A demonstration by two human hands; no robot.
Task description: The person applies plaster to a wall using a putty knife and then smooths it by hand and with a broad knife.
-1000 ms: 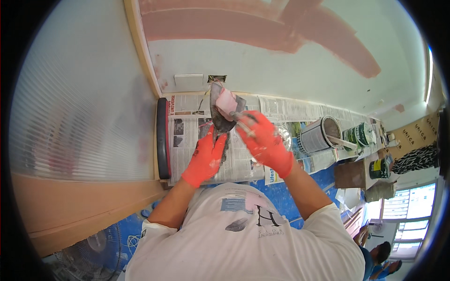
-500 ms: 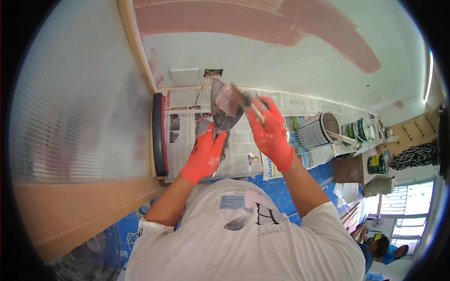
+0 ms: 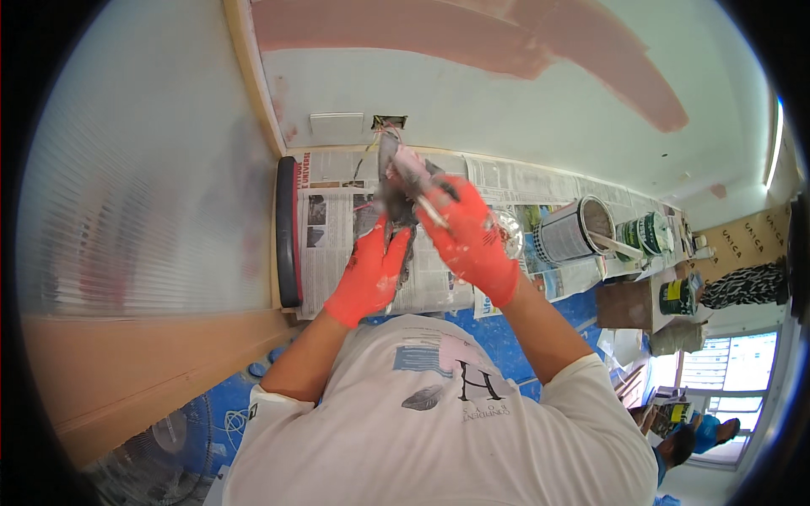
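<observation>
Leftmost on the bench, a long black bar [image 3: 289, 236] lies at the edge of the newspaper [image 3: 329, 282]. Next, our left forearm [image 3: 310, 354] slants up and inward, elbow bent, and our gloved left hand [image 3: 367, 274] points its fingers away from us — thumb and fingers closed round the lower end of a dark, broad spatula [image 3: 387, 158], held out over the newspaper with its blade upward in view. On that blade sits pink paste [image 3: 407, 164]. To the right, our right forearm [image 3: 547, 331] leans up and leftward; our gloved right hand [image 3: 474, 240] turns its back to us, fingers curled round the pale handle of a scraper [image 3: 434, 212] angled toward the paste. Its far end is blurred — we cannot tell just where the edge touches. Farther right, apart from both hands, stands an open bucket [image 3: 564, 240] with a stick [image 3: 618, 246] in it.
</observation>
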